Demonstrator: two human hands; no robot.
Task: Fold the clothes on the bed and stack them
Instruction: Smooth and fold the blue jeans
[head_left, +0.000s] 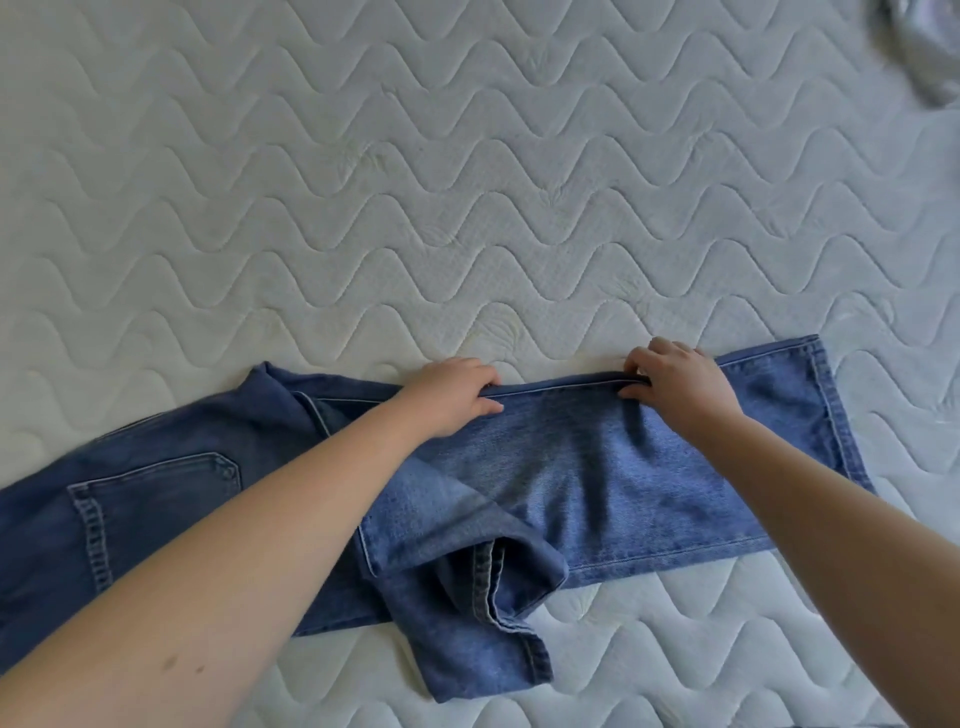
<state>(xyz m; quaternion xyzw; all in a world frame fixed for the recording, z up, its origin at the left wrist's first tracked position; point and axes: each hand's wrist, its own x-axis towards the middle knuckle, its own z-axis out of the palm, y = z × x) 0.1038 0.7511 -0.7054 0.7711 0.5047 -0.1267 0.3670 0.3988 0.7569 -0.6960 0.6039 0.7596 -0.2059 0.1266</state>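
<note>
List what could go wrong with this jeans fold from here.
1. The lower leg lies bunched and twisted under the top one, so flattening now would likely press in creases.
2. Both the left hand and right hand pinch only the far seam of the jeans; the near edge may drag out of line.
3. The grey garment at the mattress corner sits far off, easy to overlook.

We lose the jeans (597, 467) past the frame's left edge, beyond the left hand (452, 397); blurred grey cloth (924, 52) far beyond the right hand (675, 389) stays unidentifiable.
</note>
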